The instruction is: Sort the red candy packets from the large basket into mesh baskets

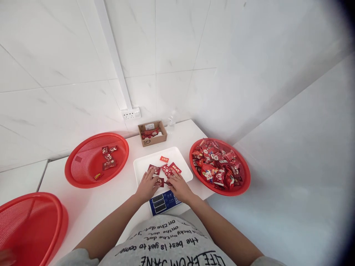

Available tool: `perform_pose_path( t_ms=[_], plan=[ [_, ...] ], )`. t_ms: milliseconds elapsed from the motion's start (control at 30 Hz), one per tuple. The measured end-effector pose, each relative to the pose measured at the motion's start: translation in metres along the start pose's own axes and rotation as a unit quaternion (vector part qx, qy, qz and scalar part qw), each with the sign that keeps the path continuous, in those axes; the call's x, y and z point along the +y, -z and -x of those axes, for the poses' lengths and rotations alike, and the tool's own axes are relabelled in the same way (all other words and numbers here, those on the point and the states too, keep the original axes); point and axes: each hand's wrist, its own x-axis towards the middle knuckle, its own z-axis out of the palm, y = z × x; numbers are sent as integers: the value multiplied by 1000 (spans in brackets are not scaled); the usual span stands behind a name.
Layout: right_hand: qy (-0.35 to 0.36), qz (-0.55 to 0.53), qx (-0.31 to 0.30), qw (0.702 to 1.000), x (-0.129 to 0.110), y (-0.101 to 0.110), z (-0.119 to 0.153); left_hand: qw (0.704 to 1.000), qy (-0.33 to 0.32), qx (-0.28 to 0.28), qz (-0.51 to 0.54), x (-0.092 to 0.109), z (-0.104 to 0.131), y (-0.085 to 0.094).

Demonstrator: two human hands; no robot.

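A white weighing scale tray (175,154) holds several small red snack packets (166,170). My left hand (148,186) rests at the tray's left front, its fingers stretched over a dark red packet (159,182) and near another packet behind. On the right side of the tray, my right hand (179,187) lies with fingers apart, touching red packets. Part of a packet is hidden under those fingertips. A small orange-red packet (164,159) lies alone toward the back of the tray. The scale's blue display panel (163,202) shows in front of my hands.
At right, a red basket (247,181) is heaped with red packets. A red basket (69,173) at left holds several packets; another red basket (59,218) stands at lower left, with a blurred hand (7,256) in it. Behind the scale sits a cardboard box (155,140) of packets.
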Motion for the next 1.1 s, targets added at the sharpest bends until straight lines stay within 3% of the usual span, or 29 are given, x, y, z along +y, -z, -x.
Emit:
perform_pose_path(
  t_ms=[333, 567, 733, 867, 967, 1100],
  plan=[
    [-6, -56, 130, 990, 16, 0, -4, 993, -11, 14, 119, -8, -19, -1],
    [-167, -170, 157, 958, 13, 20, 0, 989, 30, 36, 140, 0, -23, 4],
    [-218, -304, 103, 922, 7, 18, 10, 970, 85, 35, 227, 15, -9, 9],
    [-148, -339, -33, 929, -16, 14, 21, 914, 133, -49, 379, 36, 7, 18],
    [-108, -330, -111, 931, -36, 15, 26, 874, 156, -78, 454, 48, 19, 24],
    [-93, -370, -188, 905, -53, 23, 25, 857, 149, -99, 484, 56, 31, 23]
  ],
)
